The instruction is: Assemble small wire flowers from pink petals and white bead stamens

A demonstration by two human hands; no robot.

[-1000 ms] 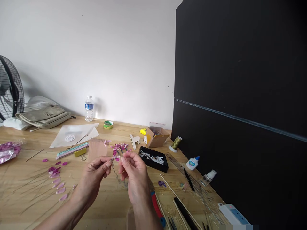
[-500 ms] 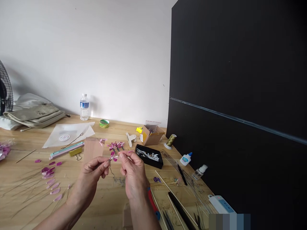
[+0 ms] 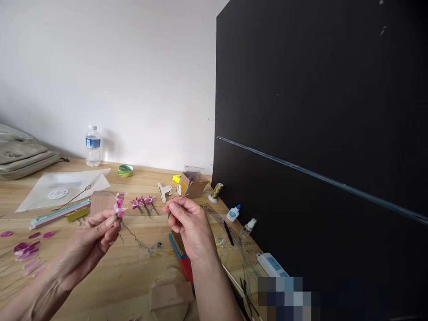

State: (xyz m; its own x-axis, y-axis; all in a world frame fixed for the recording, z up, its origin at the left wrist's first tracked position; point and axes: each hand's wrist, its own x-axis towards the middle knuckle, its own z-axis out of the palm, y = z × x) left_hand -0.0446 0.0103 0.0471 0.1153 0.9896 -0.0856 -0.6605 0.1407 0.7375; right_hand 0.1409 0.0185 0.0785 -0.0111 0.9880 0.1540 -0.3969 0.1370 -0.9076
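Note:
My left hand (image 3: pixel 100 229) is closed in a pinch on the base of a small pink flower (image 3: pixel 119 206), whose petals stand above the fingertips. Below it, a thin dark thread (image 3: pixel 133 236) trails down to a small blue spool (image 3: pixel 159 245) on the table. My right hand (image 3: pixel 187 223) is raised apart from the flower, thumb and fingers pressed together. Whatever it pinches is too small to name; a sliver of pink (image 3: pixel 184 196) shows behind its fingers. Several finished-looking pink flowers (image 3: pixel 143 203) with dark stems lie between the hands, farther back.
Loose petals on wires (image 3: pixel 28 249) lie at left. A white clip (image 3: pixel 164 192), cardboard box (image 3: pixel 194 183), thread cone (image 3: pixel 216 191), glue bottle (image 3: pixel 233 213) and spray bottle (image 3: pixel 248 227) stand towards the right, before a black panel (image 3: pixel 301 111). A red-and-blue brush (image 3: pixel 182 258) lies below my right hand.
My hands, close together at the flower before, have drawn apart. The left one has moved left with the flower. The view has turned to the right.

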